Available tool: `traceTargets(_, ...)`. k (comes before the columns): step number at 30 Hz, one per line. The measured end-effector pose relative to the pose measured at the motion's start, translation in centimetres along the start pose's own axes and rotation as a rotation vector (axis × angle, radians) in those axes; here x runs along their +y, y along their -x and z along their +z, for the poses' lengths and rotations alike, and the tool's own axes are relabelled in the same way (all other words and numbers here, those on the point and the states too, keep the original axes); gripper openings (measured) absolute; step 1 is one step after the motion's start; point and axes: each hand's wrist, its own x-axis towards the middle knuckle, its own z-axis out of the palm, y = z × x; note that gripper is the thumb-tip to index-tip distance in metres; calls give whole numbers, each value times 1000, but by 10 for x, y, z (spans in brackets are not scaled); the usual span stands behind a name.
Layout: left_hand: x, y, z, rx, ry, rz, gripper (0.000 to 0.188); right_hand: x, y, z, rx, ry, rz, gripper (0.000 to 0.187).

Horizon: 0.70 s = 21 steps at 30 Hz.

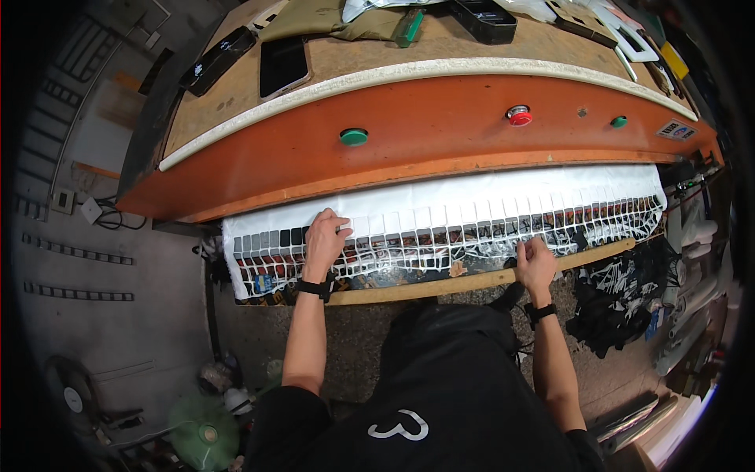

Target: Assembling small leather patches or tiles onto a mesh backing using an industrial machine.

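A long white sheet (409, 202) hangs from under the machine's orange front. Rows of rectangular openings turn its lower part into a white net (391, 252). Grey and black patches (267, 240) fill the row at the left end. My left hand (322, 244) rests on the sheet beside the black patches, fingers bent and a little apart. Further right, my right hand (536, 267) is closed in a pinch at the net's lower edge, above a wooden strip (440, 285). The strands between its fingertips are mostly hidden. Each wrist wears a black band.
The orange panel carries green buttons (354, 138) and a red button (519, 116). Phones (285, 66) and a green-handled tool (410, 28) lie on the worktop above. Black scrap netting (613, 311) is heaped at the right. A green round fan-like object (203, 433) stands lower left.
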Motion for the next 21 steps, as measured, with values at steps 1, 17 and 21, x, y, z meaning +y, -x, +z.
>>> traceTargets(1,1,0,0,13,-32,15,21,0,0,0,-3,-5,5,31)
traceTargets(17,-15,-12,12,-7,123,-29,24,-4,-1,-4,9,-37,-25,29)
traceTargets(21,-12,-11,11,-13,99,64,26,-6,-1,-7,3,-20,-10,29)
